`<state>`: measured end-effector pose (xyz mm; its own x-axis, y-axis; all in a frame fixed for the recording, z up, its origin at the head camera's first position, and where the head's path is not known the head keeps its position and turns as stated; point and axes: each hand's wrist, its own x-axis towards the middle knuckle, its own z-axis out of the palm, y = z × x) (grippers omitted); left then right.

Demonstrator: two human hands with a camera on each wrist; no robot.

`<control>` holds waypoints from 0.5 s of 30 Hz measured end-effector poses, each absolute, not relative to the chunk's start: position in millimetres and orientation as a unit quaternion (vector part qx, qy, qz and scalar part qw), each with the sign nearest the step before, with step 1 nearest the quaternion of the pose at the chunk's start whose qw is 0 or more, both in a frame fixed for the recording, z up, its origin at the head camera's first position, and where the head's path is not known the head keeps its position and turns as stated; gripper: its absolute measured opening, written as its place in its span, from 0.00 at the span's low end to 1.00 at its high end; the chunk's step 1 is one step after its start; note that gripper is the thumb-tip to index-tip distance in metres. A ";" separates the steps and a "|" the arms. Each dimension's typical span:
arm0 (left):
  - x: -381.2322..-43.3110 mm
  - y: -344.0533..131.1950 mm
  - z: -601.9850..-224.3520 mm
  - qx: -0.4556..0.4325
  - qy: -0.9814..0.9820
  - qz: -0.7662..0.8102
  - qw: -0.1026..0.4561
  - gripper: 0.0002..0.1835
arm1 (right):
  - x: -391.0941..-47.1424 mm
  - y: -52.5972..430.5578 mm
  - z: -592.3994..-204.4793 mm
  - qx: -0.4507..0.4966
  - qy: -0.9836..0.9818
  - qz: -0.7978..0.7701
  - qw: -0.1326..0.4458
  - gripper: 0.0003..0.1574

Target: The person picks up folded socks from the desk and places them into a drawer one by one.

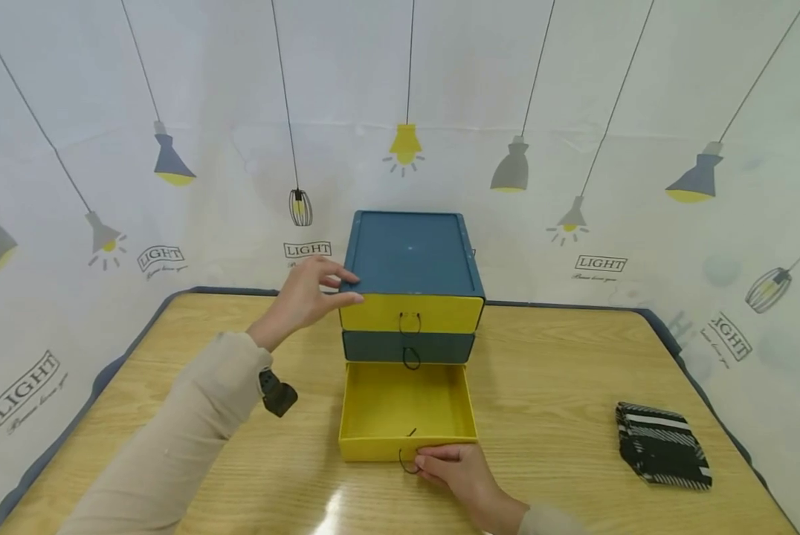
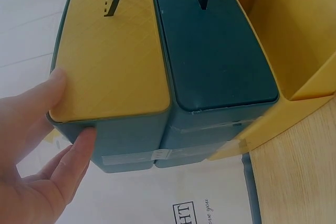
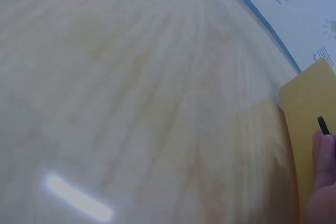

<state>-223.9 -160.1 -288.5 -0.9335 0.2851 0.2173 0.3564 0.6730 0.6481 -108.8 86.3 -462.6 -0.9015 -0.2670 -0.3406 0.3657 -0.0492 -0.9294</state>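
A small blue drawer cabinet has a yellow top drawer, a dark blue middle drawer and a yellow bottom drawer. The bottom drawer is pulled out; a small dark mark shows inside near its front. My left hand holds the cabinet's upper left front corner, its thumb on the yellow front, as the left wrist view also shows. With thumb and fingers, my right hand pinches the black loop handle on the bottom drawer's front. The right wrist view catches only part of this hand.
A folded black-and-white patterned cloth lies at the right of the wooden table. Behind stands a white backdrop printed with hanging lamps. A dark watch-like device is on the left wrist.
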 end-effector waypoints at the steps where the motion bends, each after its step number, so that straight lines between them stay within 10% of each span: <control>1: -223.9 -160.0 -288.7 -0.176 -0.913 -0.364 0.049 0.16 | -104.3 87.2 -462.2 0.039 0.654 -0.723 0.220 0.19; 15: -223.9 -159.8 -287.9 -0.175 -0.912 -0.367 0.043 0.16 | -69.1 85.0 -466.6 0.052 0.672 -0.705 0.221 0.19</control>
<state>-223.9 -159.8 -287.9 -0.9348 0.2889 0.2067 0.3515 0.6686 0.6553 -69.1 85.0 -466.6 -0.8968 -0.2418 -0.3706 0.3819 0.0001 -0.9242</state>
